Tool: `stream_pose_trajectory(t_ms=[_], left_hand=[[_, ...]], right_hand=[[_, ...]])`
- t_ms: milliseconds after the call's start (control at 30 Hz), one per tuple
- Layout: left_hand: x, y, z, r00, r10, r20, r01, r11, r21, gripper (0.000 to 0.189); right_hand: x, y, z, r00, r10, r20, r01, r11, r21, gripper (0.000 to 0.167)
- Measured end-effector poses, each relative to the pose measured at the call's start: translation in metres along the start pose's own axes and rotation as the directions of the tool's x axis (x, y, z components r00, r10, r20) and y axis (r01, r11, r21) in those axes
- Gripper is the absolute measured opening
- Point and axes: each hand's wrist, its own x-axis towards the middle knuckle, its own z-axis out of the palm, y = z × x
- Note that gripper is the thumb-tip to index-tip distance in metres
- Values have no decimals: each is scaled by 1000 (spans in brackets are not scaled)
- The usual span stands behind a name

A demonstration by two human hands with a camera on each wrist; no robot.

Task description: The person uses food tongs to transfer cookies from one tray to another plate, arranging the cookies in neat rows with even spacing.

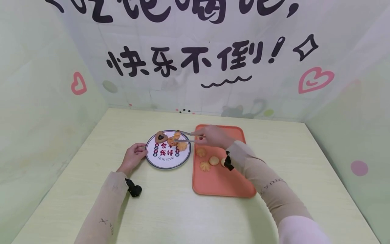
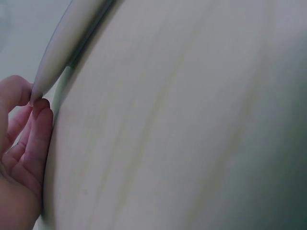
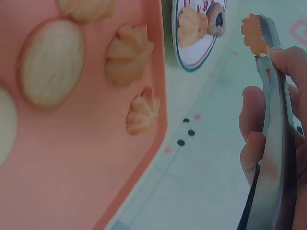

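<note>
My right hand [image 1: 214,136] grips metal tongs [image 3: 274,139] above the white plate [image 1: 166,163]. Between the toothed tips sits a golden scalloped cookie [image 3: 253,34], over the plate's upper right part in the head view. On the plate lie a brown cookie with a dark heart-shaped middle [image 1: 160,137], a ring-shaped cookie [image 1: 171,141] and another scalloped cookie [image 1: 182,146]. At the plate's left edge, my left hand [image 1: 134,156] pinches the rim [image 2: 45,84] between thumb and fingers; the left wrist view shows this from low down.
Right of the plate lies an orange tray [image 1: 223,186] with scalloped cookies [image 1: 205,166] and pale round cookies [image 1: 214,160]; my right arm covers part of it. Beneath is a pale wooden table [image 1: 164,210]. A printed cloth wall [image 1: 182,98] rises behind.
</note>
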Motion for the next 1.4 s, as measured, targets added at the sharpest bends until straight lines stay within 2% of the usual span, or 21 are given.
stream_pose_trajectory(t_ms=[267, 500, 667, 1067, 1400], left_hand=[[1, 0, 0, 1000, 6, -5, -6, 1000, -2, 39], [1, -1, -1, 1000, 21, 4, -21, 1000, -16, 39], [1, 0, 0, 1000, 30, -1, -30, 999, -16, 39], [2, -1, -1, 1000, 10, -1, -10, 1000, -9, 38], [1, 0, -1, 1000, 11, 0, -11, 1000, -9, 39]], right_hand=[[29, -21, 18, 996, 54, 76, -48, 995, -90, 40], [51, -32, 40, 986, 108, 128, -103, 994, -42, 42], [62, -34, 51, 989, 99, 113, -98, 995, -10, 39], [76, -34, 68, 992, 91, 90, -88, 995, -37, 40], [71, -39, 68, 980, 134, 145, -130, 991, -36, 42]])
